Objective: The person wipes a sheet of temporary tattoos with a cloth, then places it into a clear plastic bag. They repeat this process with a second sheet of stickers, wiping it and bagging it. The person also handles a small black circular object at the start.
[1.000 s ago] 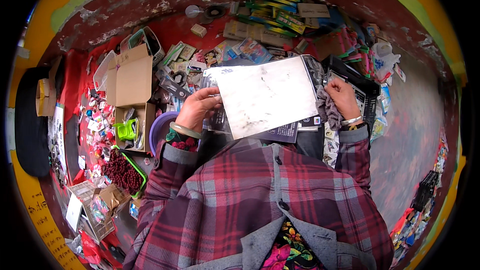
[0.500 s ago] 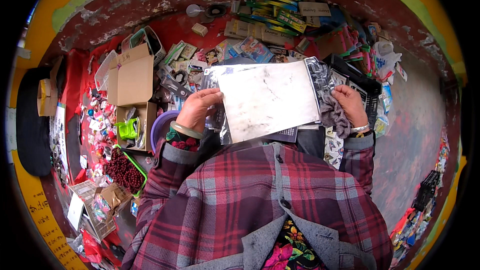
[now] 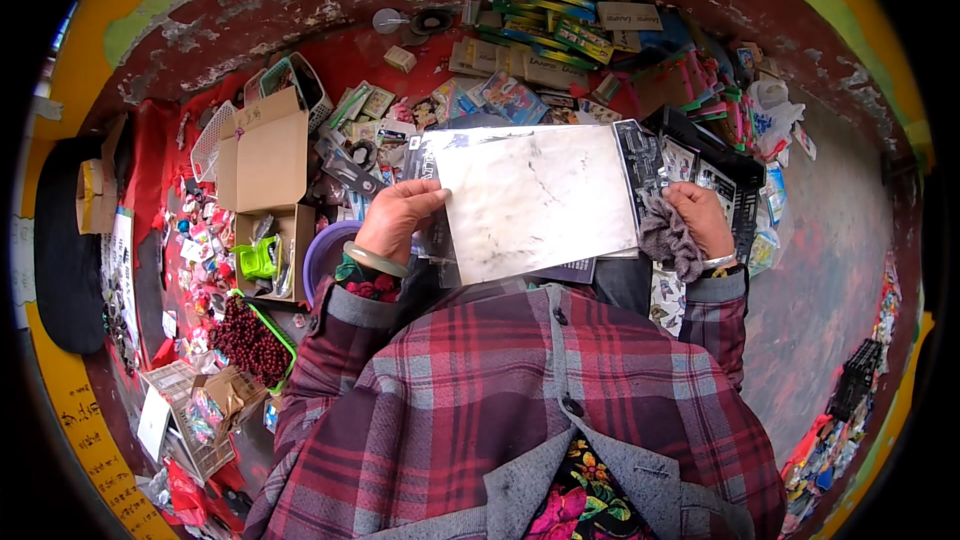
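Head view: your left hand (image 3: 398,218) pinches the edge of a white sheet (image 3: 540,202); your right hand (image 3: 703,216) clasps a grey cloth (image 3: 668,237). The sheet lies between them; a purple basin (image 3: 321,258) sits near your left wrist.

Open cardboard box (image 3: 264,162), holding lime-green plastic item (image 3: 256,259). Just right of box: purple basin (image 3: 319,258). Below box: dark-red beads (image 3: 250,344), heaped in green-edged tray (image 3: 291,347). Left of box's raised flap: white perforated basket (image 3: 207,147). Well to box's upper right: small pale carton (image 3: 399,59); piled yellow-and-green packets (image 3: 582,41).
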### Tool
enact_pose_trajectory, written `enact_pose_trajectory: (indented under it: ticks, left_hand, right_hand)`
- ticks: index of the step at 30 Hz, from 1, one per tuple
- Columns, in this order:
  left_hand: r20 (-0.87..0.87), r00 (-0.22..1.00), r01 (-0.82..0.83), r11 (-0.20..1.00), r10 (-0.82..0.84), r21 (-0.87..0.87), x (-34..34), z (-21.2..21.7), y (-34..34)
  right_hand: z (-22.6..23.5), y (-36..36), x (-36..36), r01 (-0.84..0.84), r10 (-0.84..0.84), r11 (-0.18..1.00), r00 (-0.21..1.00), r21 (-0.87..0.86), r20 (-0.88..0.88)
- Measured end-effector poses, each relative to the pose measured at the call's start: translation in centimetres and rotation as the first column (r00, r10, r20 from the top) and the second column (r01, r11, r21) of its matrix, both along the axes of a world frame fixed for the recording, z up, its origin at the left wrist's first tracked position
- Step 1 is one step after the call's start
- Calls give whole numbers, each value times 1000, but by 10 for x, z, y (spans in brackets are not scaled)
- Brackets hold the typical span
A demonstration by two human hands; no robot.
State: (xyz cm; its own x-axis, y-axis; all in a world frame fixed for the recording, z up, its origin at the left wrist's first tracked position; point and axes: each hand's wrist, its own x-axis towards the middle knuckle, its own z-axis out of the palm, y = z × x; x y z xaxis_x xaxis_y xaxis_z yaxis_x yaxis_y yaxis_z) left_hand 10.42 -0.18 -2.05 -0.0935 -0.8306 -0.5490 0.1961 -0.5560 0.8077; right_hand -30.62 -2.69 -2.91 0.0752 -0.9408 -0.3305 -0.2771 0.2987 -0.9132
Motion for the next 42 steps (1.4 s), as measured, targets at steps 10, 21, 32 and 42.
enact_pose_trajectory:
  ticks: [10,21,32,42]
  left_hand:
    - [100,993,-55,990,68,-127,-9,-13,3]
    - [-18,991,-134,987,133,-88,60,1,5]
    - [363,811,-177,784,458,-595,182,90,35]
    - [291,617,-11,378,731,-926,145,118,40]
  right_hand:
    - [-11,-1,-6,18,-19,999,1000,-38,-25]
    - [-26,8,-47,41,-43,999,997,-25,-61]
    - [-18,9,-37,15,-18,999,993,-29,-120]
    - [-11,12,-25,13,-15,998,999,56,37]
